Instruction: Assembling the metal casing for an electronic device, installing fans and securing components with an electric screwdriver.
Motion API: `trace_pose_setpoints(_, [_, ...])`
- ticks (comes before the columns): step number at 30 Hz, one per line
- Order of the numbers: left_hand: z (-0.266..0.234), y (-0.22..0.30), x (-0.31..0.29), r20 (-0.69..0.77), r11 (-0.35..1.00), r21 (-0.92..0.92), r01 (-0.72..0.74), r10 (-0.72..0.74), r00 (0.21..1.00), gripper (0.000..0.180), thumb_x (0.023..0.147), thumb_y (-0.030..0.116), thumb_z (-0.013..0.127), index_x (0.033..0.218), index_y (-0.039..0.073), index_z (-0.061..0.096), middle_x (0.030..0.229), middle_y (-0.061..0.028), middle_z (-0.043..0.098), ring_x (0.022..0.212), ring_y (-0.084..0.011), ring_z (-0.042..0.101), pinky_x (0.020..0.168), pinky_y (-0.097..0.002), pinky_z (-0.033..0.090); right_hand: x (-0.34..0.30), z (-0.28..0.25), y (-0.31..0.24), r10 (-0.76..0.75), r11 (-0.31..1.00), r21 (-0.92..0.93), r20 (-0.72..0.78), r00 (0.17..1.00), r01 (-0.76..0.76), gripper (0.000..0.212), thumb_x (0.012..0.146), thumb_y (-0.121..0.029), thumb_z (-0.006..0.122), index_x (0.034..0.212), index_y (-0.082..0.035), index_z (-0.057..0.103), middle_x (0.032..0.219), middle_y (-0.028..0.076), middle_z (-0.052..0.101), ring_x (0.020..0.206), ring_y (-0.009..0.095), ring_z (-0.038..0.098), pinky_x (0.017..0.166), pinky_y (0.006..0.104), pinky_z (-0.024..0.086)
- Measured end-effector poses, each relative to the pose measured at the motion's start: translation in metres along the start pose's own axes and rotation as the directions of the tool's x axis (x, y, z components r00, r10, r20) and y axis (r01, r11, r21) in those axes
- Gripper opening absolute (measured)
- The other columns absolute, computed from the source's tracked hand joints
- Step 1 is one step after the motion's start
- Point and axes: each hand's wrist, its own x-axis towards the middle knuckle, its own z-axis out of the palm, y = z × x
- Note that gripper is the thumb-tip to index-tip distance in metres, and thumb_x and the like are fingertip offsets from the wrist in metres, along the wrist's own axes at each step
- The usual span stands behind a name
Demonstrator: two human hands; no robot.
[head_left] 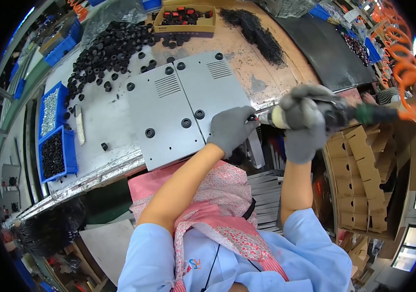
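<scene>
My left hand [232,129], in a grey knit glove, was closed at the fingertips around a small black piece [251,118], right at the nose of the tool. My right hand [307,121], gloved too, was wrapped tight about a power driver [334,116]; its cream collar [278,117] pointed towards my left fingers, and its dark body was blurred. Off its back end, to the right of my grip, ran a springy coil of glossy orange hose [407,73].

Just left of the piece I pinched lay two flat, matt grey panels [203,95], edge to edge, cut with rows of narrow slots and dotted with ring-shaped black feet [186,123]. Beyond them, up and left of my hands, spread a heap of stubby black feet [103,56]. Farther left stood blue plastic bins [70,153], one of shiny pale bits, one of black. To the right, below the driver, were folded brown cardboard dividers [356,180].
</scene>
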Motion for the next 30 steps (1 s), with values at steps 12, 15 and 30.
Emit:
trace_pose_setpoints(12, [-0.053,-0.002,-0.052,0.486,-0.440,-0.819,0.368,-0.192,0.853,0.039,0.096,0.031,0.037,0.115,-0.004,0.042,0.108,-0.0184,0.051,0.100,-0.0293,0.055,0.086,-0.0397,0.050,-0.038,0.017,-0.031,-0.110,0.994,0.021,0.178,0.978,0.108,0.039,0.075,-0.022,0.065,0.105,-0.006,0.045,0.086,0.015,0.056,0.068,0.023,0.056,0.063,0.0393,0.049])
trace_pose_setpoints(15, [-0.061,0.009,-0.067,0.489,-0.332,-0.850,0.410,-0.206,0.848,0.039,0.096,0.024,0.036,0.120,-0.007,0.040,0.115,-0.0216,0.049,0.106,-0.0296,0.053,0.087,-0.0381,0.050,-0.039,0.020,-0.027,-0.056,0.997,0.056,0.195,0.979,0.046,0.038,0.075,-0.020,0.065,0.105,-0.006,0.045,0.085,0.016,0.057,0.069,0.023,0.057,0.064,0.0396,0.049])
trace_pose_setpoints(30, [-0.065,0.011,-0.082,0.594,-0.295,-0.780,0.553,-0.070,0.801,0.036,0.087,0.046,0.049,0.076,0.011,0.046,0.051,0.0017,0.041,0.036,-0.0061,0.032,0.034,-0.0183,0.025,-0.051,0.030,-0.027,-0.137,0.990,0.045,0.234,0.962,0.130,0.046,0.075,-0.028,0.073,0.104,-0.009,0.042,0.084,0.015,0.057,0.067,0.024,0.060,0.057,0.0366,0.052])
